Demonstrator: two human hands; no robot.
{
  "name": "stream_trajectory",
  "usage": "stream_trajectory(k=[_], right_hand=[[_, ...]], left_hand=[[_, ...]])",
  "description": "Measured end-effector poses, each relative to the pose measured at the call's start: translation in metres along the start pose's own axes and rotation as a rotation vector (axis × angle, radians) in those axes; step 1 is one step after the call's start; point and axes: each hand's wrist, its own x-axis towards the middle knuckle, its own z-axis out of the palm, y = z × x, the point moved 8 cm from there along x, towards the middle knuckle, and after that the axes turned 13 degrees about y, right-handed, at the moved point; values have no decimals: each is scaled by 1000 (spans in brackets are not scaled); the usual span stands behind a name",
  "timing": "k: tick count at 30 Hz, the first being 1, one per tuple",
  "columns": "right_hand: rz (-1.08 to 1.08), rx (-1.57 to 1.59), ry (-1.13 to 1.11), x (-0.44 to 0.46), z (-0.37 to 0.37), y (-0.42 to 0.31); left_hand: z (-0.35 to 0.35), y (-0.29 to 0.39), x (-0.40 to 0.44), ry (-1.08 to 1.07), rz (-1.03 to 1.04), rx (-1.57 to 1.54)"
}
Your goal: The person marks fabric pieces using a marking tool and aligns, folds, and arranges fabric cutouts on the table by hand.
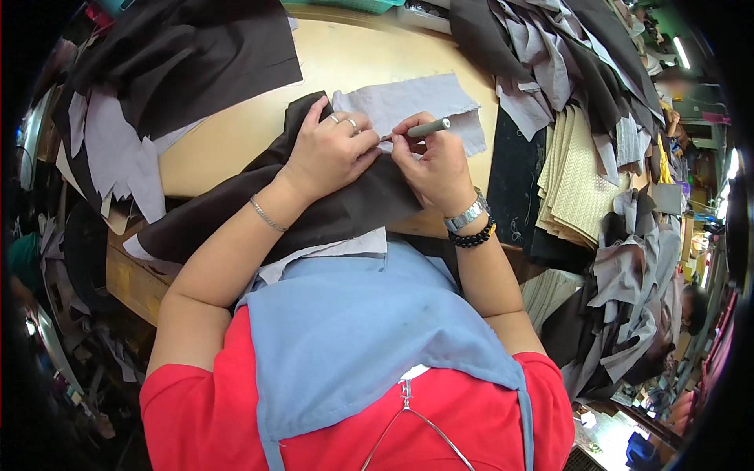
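A dark brown cloth (353, 206) lies over the near edge of the pale table, with a light grey cloth piece (424, 98) beside and partly under my hands. My left hand (331, 149) presses on the dark cloth, its fingers bent and close together near the seam between the two cloths. In my right hand (430, 161) is a grey-green pen-like tool (428, 128), tilted, its thin tip near my left fingertips. The exact contact point of the tip is hidden by the fingers.
Dark and grey cloth pieces (212, 63) are piled at the upper left. More cloth (542, 47) hangs at the upper right, above a stack of cream textured sheets (581, 173). Loose grey scraps (628, 275) lie at the right. A wooden box or drawer (133, 275) stands lower left.
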Motion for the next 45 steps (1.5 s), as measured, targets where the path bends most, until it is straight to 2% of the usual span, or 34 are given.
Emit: stream_trajectory(k=[6, 9, 15, 18, 23, 27, 33, 45], right_hand=[[-21, 34, 22, 0, -1, -4], [-65, 38, -47, -2, 6, -6], [-224, -74, -107, -3, 11, -15], [-158, -84, -120, 0, 10, -10], [-188, -64, -67, 1, 10, -11], [-149, -22, -63, 1, 11, -7], [-208, -11, -24, 2, 11, -16], [-61, -78, 111, 13, -13, 6]], left_hand=[[-1, 0, 1, 12, -1, 27], [-1, -3, 1, 20, -37, 20], [2, -9, 1, -16, -105, 1], [2, -7, 0, -7, -85, 11], [-1, -3, 1, 18, -30, 24], [0, -5, 0, 19, -63, 21], [5, -7, -2, -6, -45, 52], [3, -2, -1, -38, -46, 46]])
